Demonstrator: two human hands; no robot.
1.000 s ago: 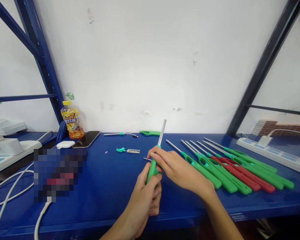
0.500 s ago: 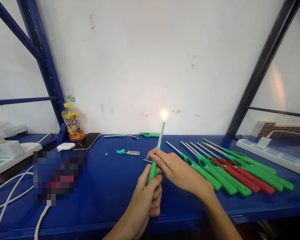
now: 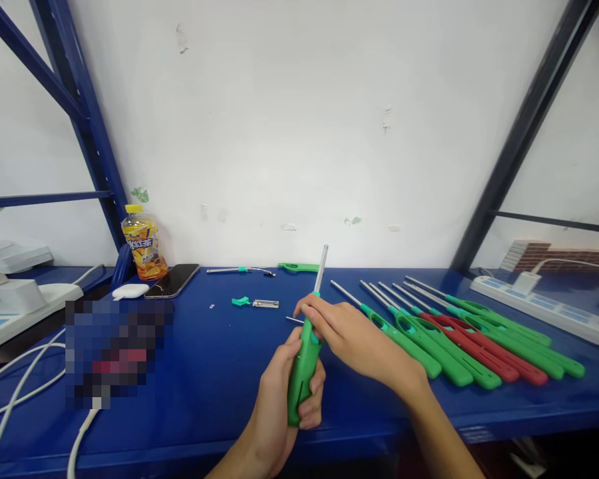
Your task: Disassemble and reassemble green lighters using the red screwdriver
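Note:
Both hands are closed round one green long-necked gas lighter [image 3: 304,372], held upright over the blue table. My left hand [image 3: 284,392] wraps the lower handle, its thumb along the side. My right hand [image 3: 349,339] grips the upper handle near the trigger opening; the fingers hide most of that part. The lighter's metal tube points up, with no flame at its tip. Behind the hands, a thin metal rod [image 3: 293,319] lies partly hidden. A clear fuel cartridge [image 3: 266,304] with a teal trigger piece [image 3: 240,302] lies beyond to the left.
Several green lighters [image 3: 424,349] and red lighters [image 3: 484,349] lie in a row on the right. A loose metal tube with wires [image 3: 229,271] and a green shell [image 3: 299,267] lie near the wall. Left stand a drink bottle [image 3: 146,246], a phone [image 3: 174,281] and cables [image 3: 10,399].
The flame at the lighter's tip has gone out. My left thumb and fingers have loosened and shifted, showing more of the green handle. My right hand has barely moved.

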